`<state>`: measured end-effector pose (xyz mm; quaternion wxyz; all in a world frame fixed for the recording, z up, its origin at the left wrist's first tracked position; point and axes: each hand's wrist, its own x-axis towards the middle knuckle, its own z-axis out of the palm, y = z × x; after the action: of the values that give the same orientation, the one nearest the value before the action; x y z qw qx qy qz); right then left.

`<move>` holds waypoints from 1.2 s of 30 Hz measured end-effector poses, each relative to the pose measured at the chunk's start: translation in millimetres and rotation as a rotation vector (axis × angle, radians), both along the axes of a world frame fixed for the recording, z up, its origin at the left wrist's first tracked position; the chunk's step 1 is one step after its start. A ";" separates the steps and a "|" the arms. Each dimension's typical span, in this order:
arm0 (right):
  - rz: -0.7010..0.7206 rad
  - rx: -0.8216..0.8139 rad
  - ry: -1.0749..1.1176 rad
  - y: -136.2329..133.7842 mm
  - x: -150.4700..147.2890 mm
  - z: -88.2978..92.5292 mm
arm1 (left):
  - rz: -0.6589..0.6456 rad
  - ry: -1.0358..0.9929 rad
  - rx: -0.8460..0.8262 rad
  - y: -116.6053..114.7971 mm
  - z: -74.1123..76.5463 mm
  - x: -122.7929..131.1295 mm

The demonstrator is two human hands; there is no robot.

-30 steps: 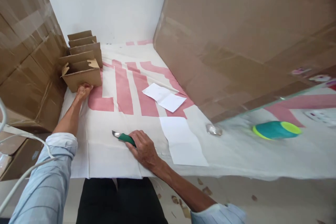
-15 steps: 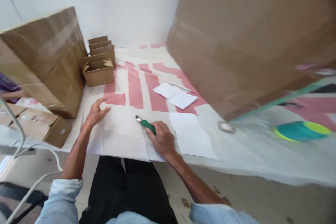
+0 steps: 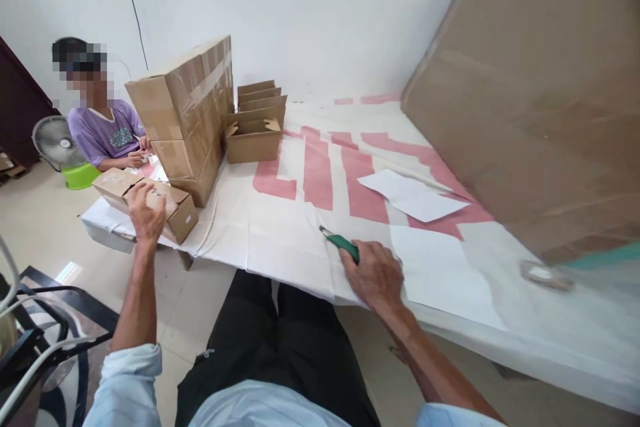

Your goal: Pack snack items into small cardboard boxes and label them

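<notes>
My right hand [image 3: 374, 273] rests on the white and pink cloth of the table [image 3: 280, 227], closed round a green-handled utility knife [image 3: 340, 242] whose blade points left and away. My left hand [image 3: 145, 210] reaches out to the left, fingers spread and curled over the top of a small sealed cardboard box [image 3: 173, 203] at the table's left corner. Whether the fingers touch the box I cannot tell.
A tall taped carton [image 3: 187, 113] stands behind the small box, with open cardboard trays [image 3: 255, 130] beside it. A huge carton [image 3: 540, 100] fills the right. White paper sheets [image 3: 410, 195] lie on the cloth. A person in a purple shirt [image 3: 103, 133] sits at far left by a fan [image 3: 57, 143].
My left hand left the open cardboard tray, crossed the cloth and now hovers at the small sealed box on the left. My head turned left. The right hand kept hold of the knife.
</notes>
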<state>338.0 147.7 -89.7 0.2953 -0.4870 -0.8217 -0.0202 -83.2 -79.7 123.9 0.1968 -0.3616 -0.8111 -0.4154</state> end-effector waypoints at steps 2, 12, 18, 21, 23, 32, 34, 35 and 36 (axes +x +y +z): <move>-0.006 0.012 -0.011 -0.2 -1.5 0.4 | 0.146 -0.088 -0.002 -12.3 -0.5 -33.3; -0.002 0.020 0.025 -0.9 -4.2 -0.7 | 0.167 -0.235 0.022 -17.4 -32.7 -61.0; -0.025 0.000 0.052 -0.3 -3.5 -0.8 | 0.060 -0.203 -0.002 -3.7 -56.3 -8.4; -0.030 -0.019 0.056 -1.6 -5.0 4.0 | 0.006 -0.179 -0.005 0.7 -63.7 14.7; -0.032 -0.028 0.059 -3.3 -6.5 9.0 | -0.003 -0.192 0.010 3.8 -61.8 15.9; 0.056 -0.010 0.319 -15.8 -12.4 38.7 | -0.126 -0.449 -0.073 25.0 -37.0 -32.4; 0.147 -0.031 0.418 -25.2 -24.3 40.9 | -0.122 -0.460 -0.074 25.3 -36.3 -32.2; 0.195 -0.047 0.450 -31.7 -33.8 40.7 | -0.126 -0.462 -0.073 25.2 -36.2 -30.4; 0.236 -0.063 0.464 -39.2 -45.7 39.9 | -0.136 -0.464 -0.075 25.2 -36.0 -27.5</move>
<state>292.2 108.5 -49.7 0.4607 -0.3884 -0.7834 0.1520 -110.7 -54.5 87.8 -0.0368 -0.3173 -0.8232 -0.4693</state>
